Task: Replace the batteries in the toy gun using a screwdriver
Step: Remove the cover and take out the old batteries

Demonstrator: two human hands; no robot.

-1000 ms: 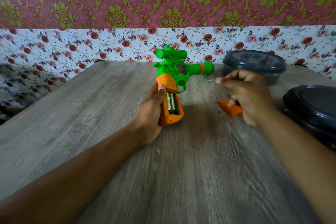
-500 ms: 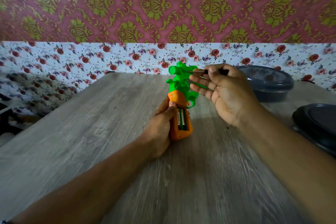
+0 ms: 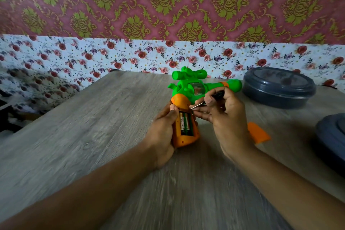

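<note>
**A:** While the toy gun (image 3: 194, 89) stands grip-down on the grey wood-grain table (image 3: 93, 136), the left hand (image 3: 162, 132) wraps round the orange grip from the left side, thumb up on the edge of the open battery bay.

**B:** And the bay is wide open. Two batteries (image 3: 185, 124) sit side by side in there, one with a gold label, one greener.

**A:** Right hand (image 3: 224, 115) comes in from the other side. Fingers curled, pinching the screwdriver (image 3: 207, 100), black handle up toward the barrel, thin metal shaft angled down and to the left.

**B:** Tip sits right at the top edge of the bay, just above the batteries. Whether it actually touches metal or plastic, I cannot tell from here.

**A:** Green barrel points to the right, orange band near the muzzle, green scope on top.

**B:** Look behind the right wrist: the orange battery cover (image 3: 258, 133) lies flat on the table, apart from the gun, partly hidden by the hand.

**A:** Further right, a dark round container with a lid (image 3: 278, 87) sits near the back edge of the table, just beyond the muzzle.

**B:** Second dark round lid (image 3: 330, 136) at the right border, cut off by the frame.

**A:** Floral wallpaper (image 3: 130, 56) runs behind the table, red and gold damask (image 3: 168, 2) above it.
</note>
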